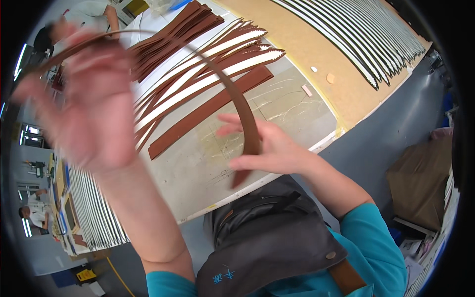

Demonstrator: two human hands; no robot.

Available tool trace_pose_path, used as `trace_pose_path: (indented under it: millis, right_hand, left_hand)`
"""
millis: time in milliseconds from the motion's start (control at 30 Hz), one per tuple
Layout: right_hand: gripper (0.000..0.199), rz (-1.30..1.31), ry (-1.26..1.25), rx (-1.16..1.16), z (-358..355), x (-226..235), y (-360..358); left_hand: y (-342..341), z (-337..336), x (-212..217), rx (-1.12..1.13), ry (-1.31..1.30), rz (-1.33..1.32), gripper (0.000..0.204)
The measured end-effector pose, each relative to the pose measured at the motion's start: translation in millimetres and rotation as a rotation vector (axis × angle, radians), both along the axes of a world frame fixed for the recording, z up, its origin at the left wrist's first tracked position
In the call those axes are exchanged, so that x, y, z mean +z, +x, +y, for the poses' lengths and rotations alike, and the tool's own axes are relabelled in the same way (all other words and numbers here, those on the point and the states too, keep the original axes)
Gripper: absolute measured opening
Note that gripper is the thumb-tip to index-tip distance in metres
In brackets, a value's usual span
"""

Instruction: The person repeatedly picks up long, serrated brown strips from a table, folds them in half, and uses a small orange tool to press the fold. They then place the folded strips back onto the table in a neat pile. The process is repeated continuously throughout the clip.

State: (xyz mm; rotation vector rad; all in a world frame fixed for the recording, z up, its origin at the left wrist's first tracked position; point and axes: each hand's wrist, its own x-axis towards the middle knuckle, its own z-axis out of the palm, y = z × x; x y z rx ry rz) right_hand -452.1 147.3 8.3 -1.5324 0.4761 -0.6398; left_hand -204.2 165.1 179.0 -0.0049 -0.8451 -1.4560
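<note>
A long brown leather strip (234, 91) arches through the air between my hands. My right hand (274, 146) is closed around its near end, with the thumb across it and the tail hanging just below. Raised at the upper left, my left hand (101, 99) is smeared by motion, palm showing. The strip's far part passes at its fingers; whether they grip it cannot be made out. Beneath the arch, a flat brown strip (210, 114) lies on the table beside several brown strips with white faces and toothed ends (217, 72).
A stack of brown leather pieces (173, 37) lies at the back. Rows of dark-edged pale strips (346, 44) cover the tan board (302, 49) at the right. A small pale block (307, 90) sits on the grey work surface (277, 119). A person (91, 17) is at the far left.
</note>
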Motion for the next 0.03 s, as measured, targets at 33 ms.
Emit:
trace_pose_path:
  millis: [33]
  right_hand:
    - [0.08,0.003,-0.002,-0.009,0.8,1.0,-1.7]
  left_hand:
    - [23.3,14.0,13.7,0.079,-0.077,0.007,0.09]
